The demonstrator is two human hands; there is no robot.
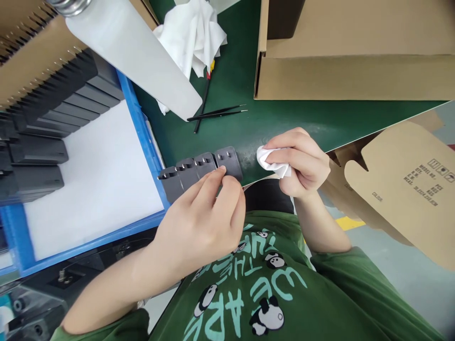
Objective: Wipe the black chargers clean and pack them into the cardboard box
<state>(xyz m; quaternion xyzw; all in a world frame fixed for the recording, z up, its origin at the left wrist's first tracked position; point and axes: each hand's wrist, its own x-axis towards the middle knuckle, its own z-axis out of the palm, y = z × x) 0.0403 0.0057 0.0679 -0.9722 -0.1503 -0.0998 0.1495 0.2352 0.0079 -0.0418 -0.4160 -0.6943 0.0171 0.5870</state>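
On the green table's front part stands a short row of dark grey plug-in power adapters, their metal prongs facing up. My left hand is closed at the near side of the row, its fingertips on the rightmost adapter; the thumb is hidden beneath. To the right of the row, my right hand pinches a folded white cloth, held apart from the adapters. Pale smudges mark the tabletop between the cloth and the row.
At left, a blue-rimmed tray holds several more adapters beside cardboard dividers. A white bottle lies across its far corner. Black tweezers and a crumpled white cloth lie beyond. Cardboard boxes occupy the right.
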